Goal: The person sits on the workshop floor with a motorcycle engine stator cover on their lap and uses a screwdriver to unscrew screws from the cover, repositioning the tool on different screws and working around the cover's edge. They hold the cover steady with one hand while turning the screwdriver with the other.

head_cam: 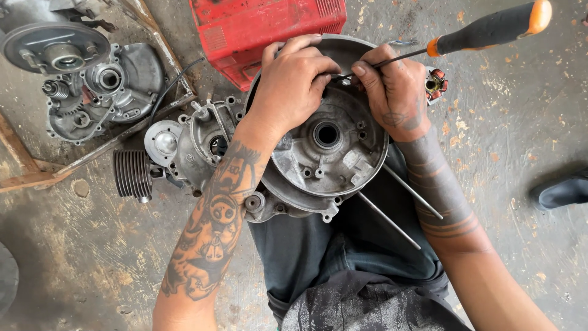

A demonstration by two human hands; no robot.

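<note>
The engine crankcase (pixel 324 153) rests on the seated person's lap, its round open face turned up, and serves as the reference point. At its upper rim the left hand (pixel 294 79) presses down with fingers curled together on the casting, steadying it. Just right of that, the right hand (pixel 392 92) has its fingers clamped on the shaft of a black-and-orange screwdriver (pixel 490 27), whose tip meets the rim between the two hands. The case appears already stripped: its centre bore is bare, and two studs (pixel 398 205) project from its lower right. Well to its upper left, a second case half (pixel 104 86) lies on the concrete floor (pixel 520 153). Prying at the rim seems unfinished
</note>
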